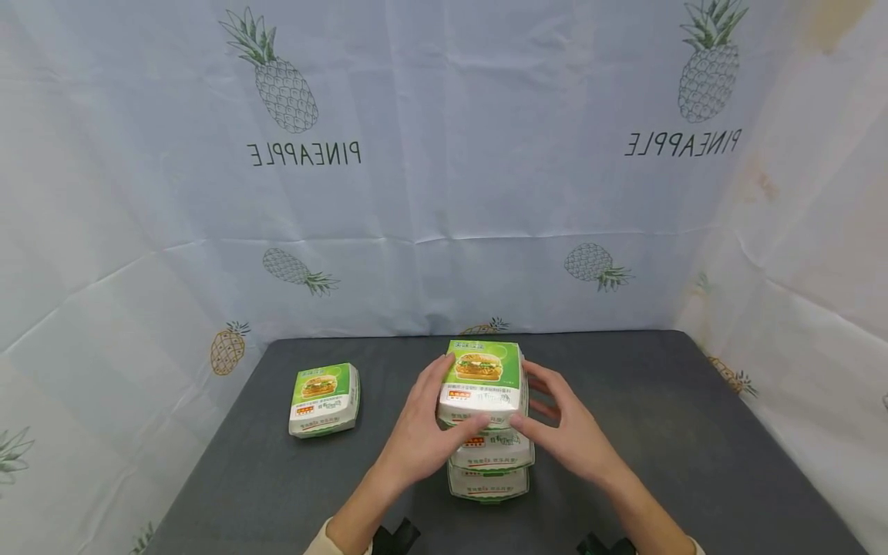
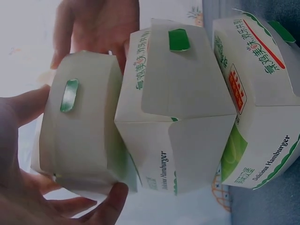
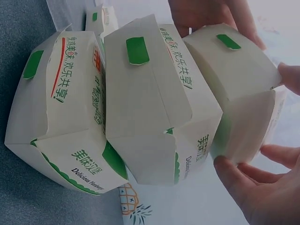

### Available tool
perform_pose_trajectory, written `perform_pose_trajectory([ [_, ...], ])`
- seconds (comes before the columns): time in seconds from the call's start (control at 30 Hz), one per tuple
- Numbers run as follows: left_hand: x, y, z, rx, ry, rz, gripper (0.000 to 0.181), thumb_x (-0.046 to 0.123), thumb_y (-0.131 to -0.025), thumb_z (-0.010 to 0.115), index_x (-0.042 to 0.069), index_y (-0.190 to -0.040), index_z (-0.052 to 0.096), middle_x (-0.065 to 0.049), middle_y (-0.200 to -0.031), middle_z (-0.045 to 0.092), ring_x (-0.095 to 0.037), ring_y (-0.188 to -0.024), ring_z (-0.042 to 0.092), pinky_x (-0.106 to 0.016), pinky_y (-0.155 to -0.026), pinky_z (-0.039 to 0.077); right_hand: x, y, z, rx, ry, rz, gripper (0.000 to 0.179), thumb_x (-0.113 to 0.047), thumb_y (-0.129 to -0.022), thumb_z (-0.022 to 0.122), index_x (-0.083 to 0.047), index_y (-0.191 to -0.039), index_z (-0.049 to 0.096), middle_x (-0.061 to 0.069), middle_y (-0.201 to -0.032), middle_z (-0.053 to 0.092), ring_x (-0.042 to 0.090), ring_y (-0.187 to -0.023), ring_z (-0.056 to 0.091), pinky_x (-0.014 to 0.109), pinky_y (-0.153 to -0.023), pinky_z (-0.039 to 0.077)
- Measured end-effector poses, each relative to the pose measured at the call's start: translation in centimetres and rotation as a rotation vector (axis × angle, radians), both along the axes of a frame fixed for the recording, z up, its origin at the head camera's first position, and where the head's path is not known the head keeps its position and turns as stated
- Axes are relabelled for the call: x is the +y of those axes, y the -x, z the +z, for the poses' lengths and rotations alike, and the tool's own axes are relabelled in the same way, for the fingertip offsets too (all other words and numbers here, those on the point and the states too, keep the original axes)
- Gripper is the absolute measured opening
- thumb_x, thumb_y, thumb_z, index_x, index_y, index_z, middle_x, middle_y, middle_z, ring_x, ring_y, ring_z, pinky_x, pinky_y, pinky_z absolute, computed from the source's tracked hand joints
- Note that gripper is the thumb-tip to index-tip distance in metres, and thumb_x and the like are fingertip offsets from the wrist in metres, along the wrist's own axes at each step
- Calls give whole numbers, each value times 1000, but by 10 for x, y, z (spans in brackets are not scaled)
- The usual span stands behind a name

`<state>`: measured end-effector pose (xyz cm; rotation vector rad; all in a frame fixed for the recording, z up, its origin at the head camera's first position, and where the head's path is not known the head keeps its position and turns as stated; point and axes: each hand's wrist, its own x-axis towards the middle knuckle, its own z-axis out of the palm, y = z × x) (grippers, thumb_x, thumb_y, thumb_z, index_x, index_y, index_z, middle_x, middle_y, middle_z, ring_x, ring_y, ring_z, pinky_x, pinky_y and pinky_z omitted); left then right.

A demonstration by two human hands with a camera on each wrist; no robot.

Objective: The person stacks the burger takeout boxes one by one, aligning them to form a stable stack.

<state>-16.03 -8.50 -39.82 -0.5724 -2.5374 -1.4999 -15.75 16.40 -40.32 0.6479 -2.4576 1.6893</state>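
Note:
Three white and green hamburger boxes stand in a stack in the middle of the table. The top box (image 1: 483,374), with a burger picture on its lid, is held between both hands at its left and right sides. My left hand (image 1: 422,439) grips its left side, the thumb near the front face. On the opposite side my right hand (image 1: 570,432) grips it with bent fingers. Beneath are the middle box (image 2: 178,93) and the bottom box (image 3: 61,103), untouched by the hands. Whether the top box bears fully on the middle one, I cannot tell.
A single hamburger box (image 1: 322,397) lies apart on the dark table (image 1: 645,401), to the left of the stack. White cloth (image 1: 444,185) printed with pineapples hangs behind the table and along both sides.

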Motion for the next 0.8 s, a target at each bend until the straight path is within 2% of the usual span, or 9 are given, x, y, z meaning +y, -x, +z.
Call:
perform_pose_trajectory([
  [0.17, -3, -1, 0, -9, -65, -36, 84, 44, -92, 75, 28, -161, 30, 1, -164, 26, -24, -141, 36, -56, -103, 41, 5, 3, -1, -7, 75, 57, 67, -14, -99, 68, -16, -158, 34, 10, -158, 33, 40, -142, 36, 32, -106, 48],
  [0.27, -4, -1, 0, -24, -119, -64, 80, 39, -94, 75, 25, -160, 31, 3, -160, 32, -19, -134, 42, -51, -102, 45, 8, 5, -1, -30, 131, 107, 66, -9, -100, 65, -13, -158, 33, 12, -160, 29, 31, -141, 38, 27, -103, 48],
  [0.37, -6, 0, -1, -44, -164, -84, 78, 34, -96, 74, 25, -160, 31, 5, -156, 37, -15, -129, 45, -45, -101, 47, 12, 7, -2, -50, 166, 142, 65, -6, -101, 62, -10, -158, 31, 14, -161, 27, 17, -139, 41, 27, -100, 51],
  [0.47, -7, 0, -3, -55, -200, -107, 74, 29, -97, 72, 24, -160, 32, 4, -154, 39, -16, -131, 45, -41, -102, 48, 14, 7, -1, -54, 180, 164, 65, -5, -101, 61, -8, -159, 30, 16, -161, 26, 7, -135, 43, 28, -97, 53],
  [0.67, -11, 3, -7, -42, -243, -164, 70, 20, -100, 69, 19, -159, 34, -3, -155, 39, -23, -134, 43, -39, -104, 48, 15, 9, -2, -57, 192, 188, 65, -4, -102, 59, -4, -159, 28, 19, -162, 23, 5, -135, 42, 30, -95, 54],
  [0.8, -12, 3, -9, -37, -251, -174, 68, 17, -100, 69, 17, -159, 35, -6, -155, 39, -26, -135, 43, -40, -104, 48, 15, 9, -3, -54, 188, 196, 65, -4, -102, 59, -4, -159, 28, 20, -162, 22, 3, -135, 42, 30, -96, 54],
])
